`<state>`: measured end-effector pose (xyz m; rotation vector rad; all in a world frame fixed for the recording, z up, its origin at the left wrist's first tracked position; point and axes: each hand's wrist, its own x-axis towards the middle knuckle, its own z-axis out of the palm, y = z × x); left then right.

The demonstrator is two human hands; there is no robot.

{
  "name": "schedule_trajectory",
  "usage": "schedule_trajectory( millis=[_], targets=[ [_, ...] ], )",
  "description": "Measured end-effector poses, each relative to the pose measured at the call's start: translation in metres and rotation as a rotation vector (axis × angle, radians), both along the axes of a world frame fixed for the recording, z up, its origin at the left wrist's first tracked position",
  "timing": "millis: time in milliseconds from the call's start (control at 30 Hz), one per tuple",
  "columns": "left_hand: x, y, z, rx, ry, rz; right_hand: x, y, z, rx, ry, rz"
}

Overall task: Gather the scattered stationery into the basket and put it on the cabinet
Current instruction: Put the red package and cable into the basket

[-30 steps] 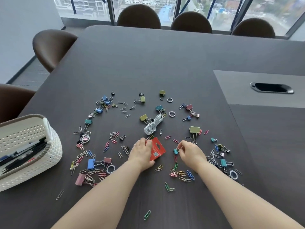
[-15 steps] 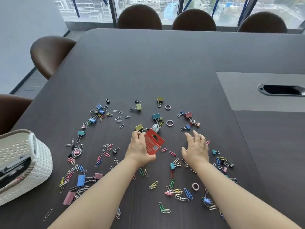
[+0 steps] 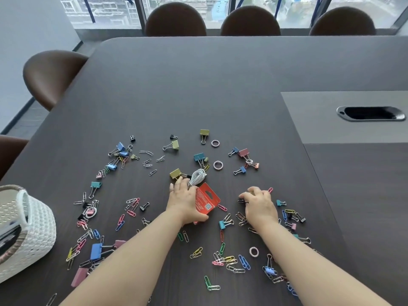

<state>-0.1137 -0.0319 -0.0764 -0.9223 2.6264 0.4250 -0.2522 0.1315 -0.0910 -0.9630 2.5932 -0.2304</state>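
Tabletop (image 3: 198,96): left hand (image 3: 185,202) grips red card (image 3: 207,200); right hand (image 3: 259,205) curled among clips (image 3: 241,216), hold unclear.

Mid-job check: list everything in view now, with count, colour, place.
table: one, dark brown, fills view
basket: one, white woven, table's left edge
paper clips: many, mixed colours, scattered on table
binder clips: many, mixed colours, scattered
rings: at least four, pale, among clips
red card: one, red, table centre
cord: one bundle, white, beyond the card
chairs: five, brown, far and left sides
cable port: one, black, right panel
left hand: grips red card
right hand: curled over clips, grip unclear
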Motion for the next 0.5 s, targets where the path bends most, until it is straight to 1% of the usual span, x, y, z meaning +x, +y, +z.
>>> schedule_trajectory(
  millis=[167, 500],
  targets=[
    [0.014, 0.004, 0.004, 0.073, 0.128, 0.075, 0.002, 0.001, 0.004, -0.051, 0.004, -0.011],
    [0.072, 0.010, 0.024, 0.055, 0.286, 0.149, 0.046, -0.024, 0.029, -0.220, -0.038, 0.120]
  ],
)
